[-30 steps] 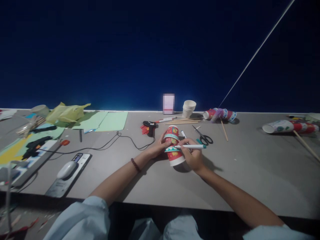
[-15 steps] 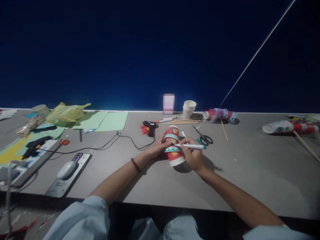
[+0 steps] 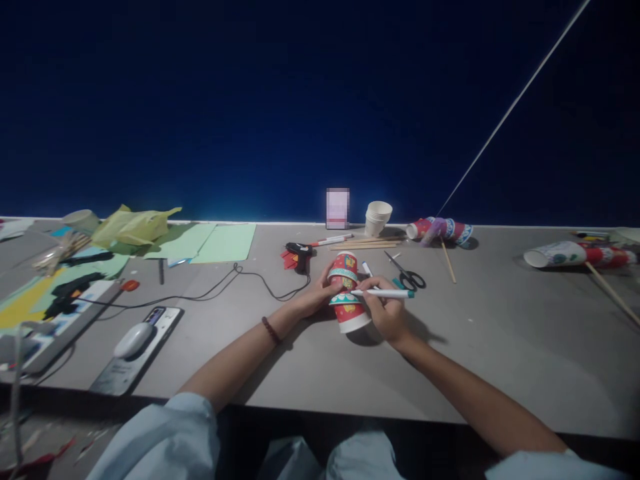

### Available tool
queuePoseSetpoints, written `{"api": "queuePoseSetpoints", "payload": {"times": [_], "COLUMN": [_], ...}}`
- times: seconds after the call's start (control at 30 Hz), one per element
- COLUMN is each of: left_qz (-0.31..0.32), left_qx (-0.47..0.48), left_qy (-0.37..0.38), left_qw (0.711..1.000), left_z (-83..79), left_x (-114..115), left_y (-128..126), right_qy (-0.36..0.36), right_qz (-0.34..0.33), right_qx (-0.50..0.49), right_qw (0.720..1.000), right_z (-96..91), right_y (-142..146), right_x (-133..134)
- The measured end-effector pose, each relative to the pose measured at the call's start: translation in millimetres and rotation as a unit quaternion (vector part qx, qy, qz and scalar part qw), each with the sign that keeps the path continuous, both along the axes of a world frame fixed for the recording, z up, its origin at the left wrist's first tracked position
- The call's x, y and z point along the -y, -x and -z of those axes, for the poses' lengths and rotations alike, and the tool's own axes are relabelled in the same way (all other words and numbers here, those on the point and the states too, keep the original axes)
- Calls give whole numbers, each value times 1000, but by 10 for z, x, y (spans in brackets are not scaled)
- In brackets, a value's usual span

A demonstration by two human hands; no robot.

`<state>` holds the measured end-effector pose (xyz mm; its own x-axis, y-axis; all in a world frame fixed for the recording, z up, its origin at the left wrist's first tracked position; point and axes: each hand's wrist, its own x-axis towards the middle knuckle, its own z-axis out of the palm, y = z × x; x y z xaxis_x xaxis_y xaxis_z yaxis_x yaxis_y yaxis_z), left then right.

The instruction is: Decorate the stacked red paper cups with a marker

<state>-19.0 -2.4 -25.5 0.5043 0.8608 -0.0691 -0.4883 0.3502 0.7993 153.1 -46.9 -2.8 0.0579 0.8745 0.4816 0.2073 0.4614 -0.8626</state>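
Observation:
My left hand (image 3: 320, 295) is wrapped round the left side of a joined pair of paper cups (image 3: 350, 311), red with yellow figures and teal-and-white bands. The cups lean, with the wide white rim toward me. In my right hand (image 3: 389, 313) a white marker with a teal end (image 3: 385, 293) is pinched, its tip at the middle of the cups. Whether the tip touches the paper I cannot tell. Just beyond the right hand lie black-handled scissors (image 3: 411, 279) and another marker (image 3: 367, 269), partly hidden by the fingers.
Behind the cups are a black glue gun (image 3: 300, 255), wooden sticks (image 3: 365, 245) and stacked white cups (image 3: 379, 219). Decorated cups on sticks (image 3: 453, 231) lie to the right. A phone (image 3: 163, 333), a power strip (image 3: 75, 320), green paper (image 3: 227, 241) and a yellow bag (image 3: 131, 227) are leftward.
The marker in my right hand has shifted very slightly to the right. Both hands and the cups stay almost where they were.

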Motion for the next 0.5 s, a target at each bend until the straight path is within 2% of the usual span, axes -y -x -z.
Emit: {"api": "queuePoseSetpoints", "payload": {"times": [0.5], "left_qz": [-9], "left_qx": [-13], "left_qy": [7], "left_qw": [1000], "left_z": [-1], "left_x": [2], "left_y": [3], "right_qy": [-8], "right_qz": [13], "right_qx": [24], "right_qw": [1000], "right_z": [-23], "right_y": [-8], "right_x": [-10]}}
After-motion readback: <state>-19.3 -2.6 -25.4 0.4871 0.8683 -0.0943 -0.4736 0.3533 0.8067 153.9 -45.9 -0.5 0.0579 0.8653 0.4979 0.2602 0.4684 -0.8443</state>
